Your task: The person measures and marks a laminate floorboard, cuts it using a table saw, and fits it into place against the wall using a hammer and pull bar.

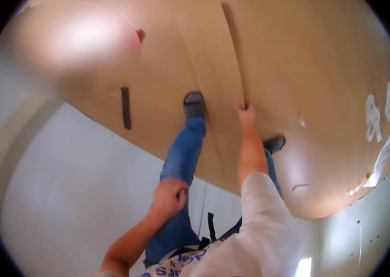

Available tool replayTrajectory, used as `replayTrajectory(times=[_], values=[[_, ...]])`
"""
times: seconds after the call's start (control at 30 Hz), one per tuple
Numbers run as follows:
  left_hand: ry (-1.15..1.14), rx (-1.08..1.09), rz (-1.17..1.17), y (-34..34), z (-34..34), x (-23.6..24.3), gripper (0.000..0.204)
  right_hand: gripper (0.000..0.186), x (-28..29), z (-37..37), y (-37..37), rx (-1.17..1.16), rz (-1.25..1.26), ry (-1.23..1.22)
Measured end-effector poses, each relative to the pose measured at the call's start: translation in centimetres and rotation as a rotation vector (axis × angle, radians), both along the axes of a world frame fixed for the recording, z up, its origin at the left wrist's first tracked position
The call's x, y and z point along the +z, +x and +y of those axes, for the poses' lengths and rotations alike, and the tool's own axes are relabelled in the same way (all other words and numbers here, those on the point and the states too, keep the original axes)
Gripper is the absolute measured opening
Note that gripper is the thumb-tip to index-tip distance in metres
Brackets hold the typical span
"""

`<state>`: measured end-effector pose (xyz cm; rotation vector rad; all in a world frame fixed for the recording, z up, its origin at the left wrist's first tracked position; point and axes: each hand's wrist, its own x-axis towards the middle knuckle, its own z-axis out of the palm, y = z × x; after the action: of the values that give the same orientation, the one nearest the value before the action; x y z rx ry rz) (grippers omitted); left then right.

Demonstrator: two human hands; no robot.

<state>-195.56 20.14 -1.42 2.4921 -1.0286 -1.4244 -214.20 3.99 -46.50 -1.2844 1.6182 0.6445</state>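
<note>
A long tan strip of thin board (pixel 213 51) lies over a large tan sheet, one long side throwing a dark shadow. My right hand (pixel 246 114) reaches forward and pinches the strip's right edge, thumb on the near side. My left hand (pixel 169 197) rests on my bent left knee in blue jeans, its fingers curled in loosely with nothing in them. My left foot in a dark grey shoe (pixel 194 105) stands at the strip's left edge. The right foot in its shoe (pixel 274 144) is on the sheet, to the right of my right forearm.
The large tan sheet (pixel 291 83) covers much of the floor, bordered by pale grey floor (pixel 75 171) at lower left. A short dark bar (pixel 126 108) lies on it at left. Torn white plastic film (pixel 373 119) lies along the right side. A blurred patch hides the upper left.
</note>
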Motion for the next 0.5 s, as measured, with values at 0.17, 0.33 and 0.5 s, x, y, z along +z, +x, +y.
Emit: replayTrajectory(times=[0.17,0.33,0.5], values=[[-0.126,0.052,0.079,-0.4,-2.6,-0.9,0.014,0.046,2.9,-3.7,-5.0,0.561,-0.019,0.203],[-0.105,0.088,0.032,2.2,-0.8,0.1,0.015,0.047,18.6,2.8,4.8,0.105,-0.135,0.048],[-0.005,0.150,0.071,2.8,-1.0,0.0,0.021,0.043,31.8,-5.2,8.2,0.193,-0.289,-0.188]])
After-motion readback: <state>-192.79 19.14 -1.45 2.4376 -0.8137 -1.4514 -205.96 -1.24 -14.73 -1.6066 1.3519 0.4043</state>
